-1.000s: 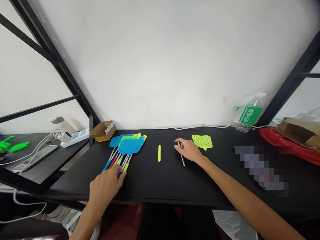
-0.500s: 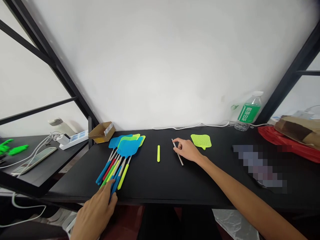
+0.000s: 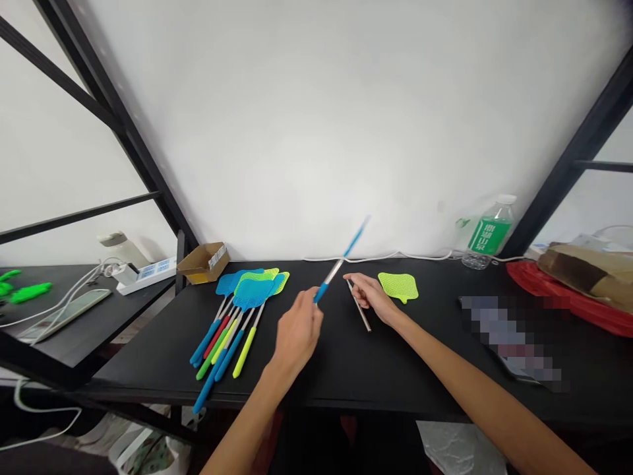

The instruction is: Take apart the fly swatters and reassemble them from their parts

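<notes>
My left hand [image 3: 298, 330] is closed round the blue handle of a fly swatter [image 3: 335, 269], raised over the table. Its metal shaft slants up to the right, and the blue head appears edge-on and blurred. A thin metal rod [image 3: 362, 315] is pinched in my right hand [image 3: 370, 295], its lower end near the tabletop. Just right of that hand lies a loose yellow-green swatter head [image 3: 398, 286]. To the left, several fly swatters [image 3: 254, 292] lie overlapped, with blue, red, green and yellow handles. The loose yellow handle seen earlier is hidden, apparently behind my left hand.
On the black table [image 3: 395, 376], a small cardboard box [image 3: 202, 262] stands at the back left and a water bottle [image 3: 488, 234] at the back right. A white cable [image 3: 376, 257] runs along the wall. A red bag [image 3: 568, 300] lies far right, by a blurred-out item [image 3: 514, 340].
My left hand has lifted a blue fly swatter off the pile and swung it up to the right, near my right hand. My right hand still holds the rod in nearly the same place.
</notes>
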`<state>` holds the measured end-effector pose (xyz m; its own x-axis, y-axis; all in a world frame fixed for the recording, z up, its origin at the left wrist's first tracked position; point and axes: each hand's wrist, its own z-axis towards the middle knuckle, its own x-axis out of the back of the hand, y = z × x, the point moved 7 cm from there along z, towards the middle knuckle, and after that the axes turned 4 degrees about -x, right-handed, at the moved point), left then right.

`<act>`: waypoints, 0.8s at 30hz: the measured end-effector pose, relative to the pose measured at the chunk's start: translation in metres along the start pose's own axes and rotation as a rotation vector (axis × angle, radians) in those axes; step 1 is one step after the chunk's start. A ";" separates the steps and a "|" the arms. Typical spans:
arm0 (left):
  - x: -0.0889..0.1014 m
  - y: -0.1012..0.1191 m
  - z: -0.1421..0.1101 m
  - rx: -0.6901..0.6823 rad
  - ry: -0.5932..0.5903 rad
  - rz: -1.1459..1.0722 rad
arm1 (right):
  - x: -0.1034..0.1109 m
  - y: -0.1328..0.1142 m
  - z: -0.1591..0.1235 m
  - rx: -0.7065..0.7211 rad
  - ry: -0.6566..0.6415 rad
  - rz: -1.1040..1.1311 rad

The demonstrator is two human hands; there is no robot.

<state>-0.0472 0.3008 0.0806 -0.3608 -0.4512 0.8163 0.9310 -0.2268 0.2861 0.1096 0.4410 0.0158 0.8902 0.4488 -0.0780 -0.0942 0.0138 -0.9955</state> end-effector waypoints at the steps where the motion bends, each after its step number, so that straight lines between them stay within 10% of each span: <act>1: -0.017 0.010 0.012 -0.060 -0.048 0.021 | 0.000 0.002 0.002 -0.012 -0.008 0.109; 5: -0.058 0.031 0.035 -0.235 -0.099 0.104 | 0.011 0.005 0.009 -0.019 0.078 0.367; 15: -0.049 0.017 0.035 -0.204 -0.017 0.016 | 0.025 -0.015 0.005 0.147 0.224 0.372; 20: -0.055 0.026 0.030 0.038 -0.116 -0.490 | 0.034 -0.027 0.006 0.198 0.264 0.414; 24: -0.046 0.007 0.006 0.317 -0.133 -0.939 | 0.090 -0.043 0.001 0.347 0.498 0.534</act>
<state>-0.0236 0.3248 0.0479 -0.9666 -0.1023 0.2352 0.2512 -0.1924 0.9486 0.1937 0.4816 0.0512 0.7725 0.0235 -0.6345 -0.6227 0.2232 -0.7499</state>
